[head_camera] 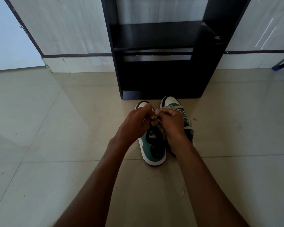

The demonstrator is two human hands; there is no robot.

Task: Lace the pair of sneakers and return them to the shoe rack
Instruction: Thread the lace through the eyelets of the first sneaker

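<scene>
Two bare forearms come in from the bottom edge and meet over the shoes. The floor down here is big glossy beige tiles with thin grout lines and a few specks of grit, plus a small pale scrap lying off to the right of the arms.

The left hand and right hand are both curled tight, fingertips pressed together in the middle, pinching a whitish lace between them. It looks like a flat woven lace, though the fingers cover most of it, so I can't tell which eyelet it runs through.

Under the hands sit the two sneakers, side by side on the tile and almost touching, toes pointing away. The left sneaker is matte teal, suede-looking, with a black padded collar, a thick white rubber sole and a white rounded toe cap peeking out past the knuckles. The right sneaker has the same colours, and its off-white laces are threaded across the front, with loose loops hanging off its right side.

Just past the toes stands the rack, a boxy dark laminate unit with flat shelves and a chipped corner on the upper shelf. Behind it is a pale wood-grain wall panel with a dark trim strip along its base.
</scene>
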